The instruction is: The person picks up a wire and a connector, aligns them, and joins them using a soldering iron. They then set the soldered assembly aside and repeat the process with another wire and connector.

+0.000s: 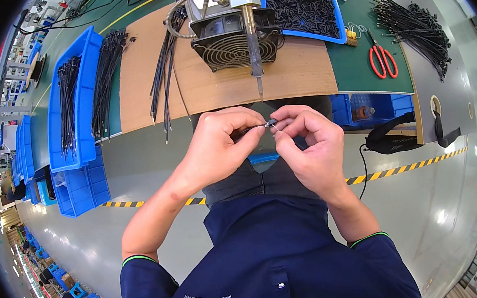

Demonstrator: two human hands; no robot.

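Note:
Between thumb and fingers, my left hand (212,148) pinches a thin black cable (241,131) near its metal end. My right hand (317,147) is closed in a pinch on a small black sleeve-like piece (272,122) at that cable end. A thin pale strand shows by the right fingertips. Both hands meet in front of the bench edge, over my lap. Just beyond them a pointed iron tip (260,86) hangs downward from a metal holder, apart from the hands.
A black fan (234,43) stands behind the tip on a cardboard sheet (306,76). Black cables fill a blue bin (52,129) at left, with more bundles (107,84) beside it. A blue tray (339,18) holds small black parts. Red-handled scissors (377,64) and a cable pile (420,34) lie right.

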